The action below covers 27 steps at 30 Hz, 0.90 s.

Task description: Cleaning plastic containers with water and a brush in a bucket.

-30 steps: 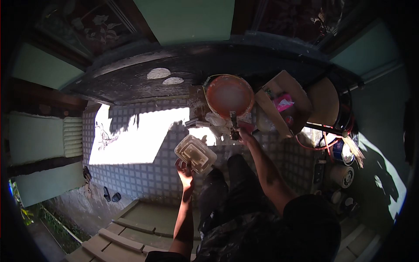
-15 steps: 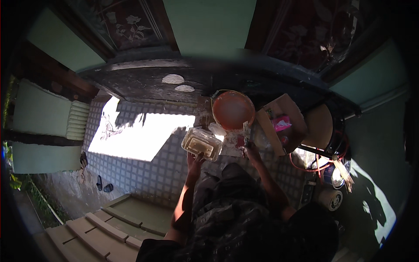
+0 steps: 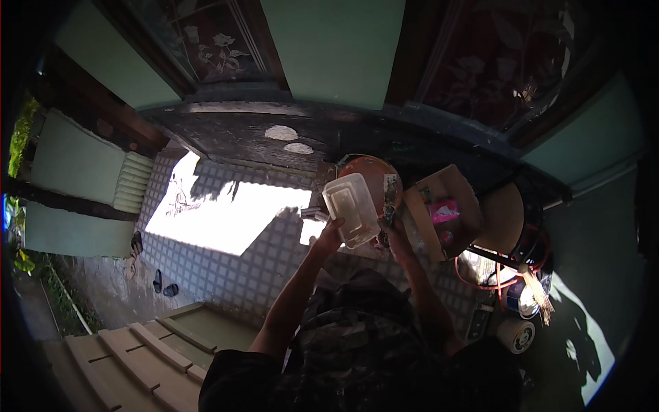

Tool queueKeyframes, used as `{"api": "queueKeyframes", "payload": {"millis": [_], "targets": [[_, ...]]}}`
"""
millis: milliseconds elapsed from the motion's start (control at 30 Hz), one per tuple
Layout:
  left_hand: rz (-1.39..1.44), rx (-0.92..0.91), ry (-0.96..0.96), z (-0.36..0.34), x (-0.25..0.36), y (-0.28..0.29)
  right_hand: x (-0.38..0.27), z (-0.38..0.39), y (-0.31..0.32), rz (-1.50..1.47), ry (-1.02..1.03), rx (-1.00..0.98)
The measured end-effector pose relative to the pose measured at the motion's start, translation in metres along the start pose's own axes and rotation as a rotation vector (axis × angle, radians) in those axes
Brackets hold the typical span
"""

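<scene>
My left hand (image 3: 329, 237) grips the lower left edge of a clear plastic food container (image 3: 352, 209), tilted up with whitish residue inside. In my right hand (image 3: 397, 237) is a putty knife (image 3: 390, 189), its flat stained blade pointing away from me, just right of the container. Behind both stands an orange bucket (image 3: 371, 165), partly covered by the container. The inside of the bucket is mostly hidden.
To the right of the bucket is an open cardboard box (image 3: 458, 189) with a pink packet (image 3: 445, 211) inside. Farther right lie a straw brush (image 3: 537, 295) and a white-ended roll (image 3: 516, 335). A dark ledge (image 3: 240, 134) runs behind. Slippers (image 3: 165, 285) lie at left.
The container has moved right and away from me, now tilted upright in front of the bucket. My right hand has raised the putty knife alongside it. The view has shifted slightly.
</scene>
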<state>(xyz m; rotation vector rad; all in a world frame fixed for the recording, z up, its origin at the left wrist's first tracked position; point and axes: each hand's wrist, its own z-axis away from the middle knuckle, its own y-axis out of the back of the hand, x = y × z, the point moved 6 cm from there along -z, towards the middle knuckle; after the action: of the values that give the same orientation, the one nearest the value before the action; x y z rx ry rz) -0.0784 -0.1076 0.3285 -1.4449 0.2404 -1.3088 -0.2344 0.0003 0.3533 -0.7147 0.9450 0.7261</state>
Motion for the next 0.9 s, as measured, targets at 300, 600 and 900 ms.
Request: {"api": "queueKeyframes", "payload": {"millis": [300, 600, 900], "targets": [[-0.663, 0.141, -0.339, -0.116, 0.037, -0.021, 0.011, 0.041, 0.061, -0.099, 0.047, 0.329], [-2.101, -0.395, -0.612, -0.165, 0.028, -0.057, 0.075, 0.127, 0.145, -0.054, -0.044, 0.581], [-2.000, -0.080, -0.433, -0.176, 0.011, -0.037, 0.088, 0.125, 0.135, -0.001, 0.113, 0.559]]}}
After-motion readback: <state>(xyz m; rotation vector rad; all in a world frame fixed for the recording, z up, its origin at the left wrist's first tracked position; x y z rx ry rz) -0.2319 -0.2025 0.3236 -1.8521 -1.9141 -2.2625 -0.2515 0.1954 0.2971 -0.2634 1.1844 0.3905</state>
